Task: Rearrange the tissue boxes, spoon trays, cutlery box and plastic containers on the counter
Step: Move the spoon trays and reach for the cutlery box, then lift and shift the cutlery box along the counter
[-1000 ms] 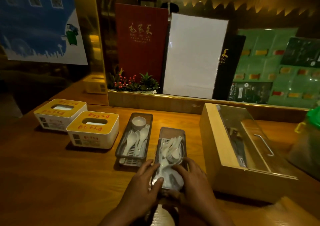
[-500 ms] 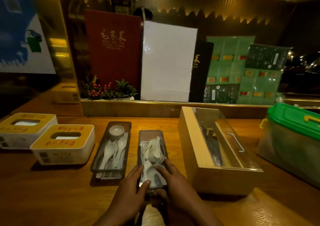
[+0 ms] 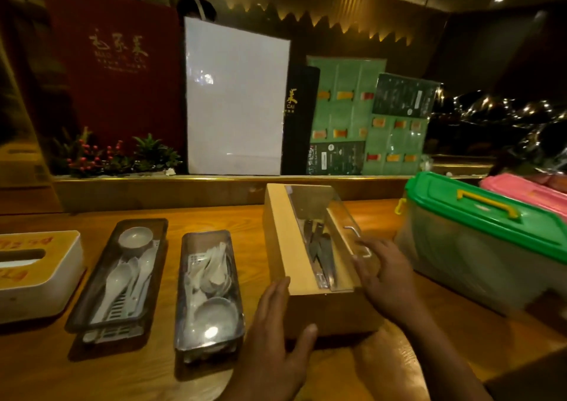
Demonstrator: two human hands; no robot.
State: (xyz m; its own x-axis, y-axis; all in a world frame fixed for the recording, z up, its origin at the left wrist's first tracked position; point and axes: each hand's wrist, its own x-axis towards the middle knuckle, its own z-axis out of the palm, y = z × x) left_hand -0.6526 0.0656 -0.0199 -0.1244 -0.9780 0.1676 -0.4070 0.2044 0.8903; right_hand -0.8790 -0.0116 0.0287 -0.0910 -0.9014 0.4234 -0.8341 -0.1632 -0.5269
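A wooden cutlery box [image 3: 282,241] with a clear hinged lid stands in the middle of the counter. My left hand [image 3: 276,336] lies against its near left corner, fingers spread, and my right hand [image 3: 383,274] rests on its right side by the lid's metal handle. To the left are two grey spoon trays: the nearer one [image 3: 208,296] and another [image 3: 119,278], both holding white spoons and a small bowl. A white tissue box with a yellow top [image 3: 36,274] sits at the far left, cut off by the frame.
A clear plastic container with a green lid and yellow handle [image 3: 484,247] stands right of the cutlery box, a pink-lidded one [image 3: 521,192] behind it. Menus and a small plant [image 3: 119,155] stand on a raised ledge at the back. The counter's front edge curves near me.
Both hands have left the nearer spoon tray and moved right onto the cutlery box. The view has swung right, so one tissue box is out of frame and the pink-lidded container appears.
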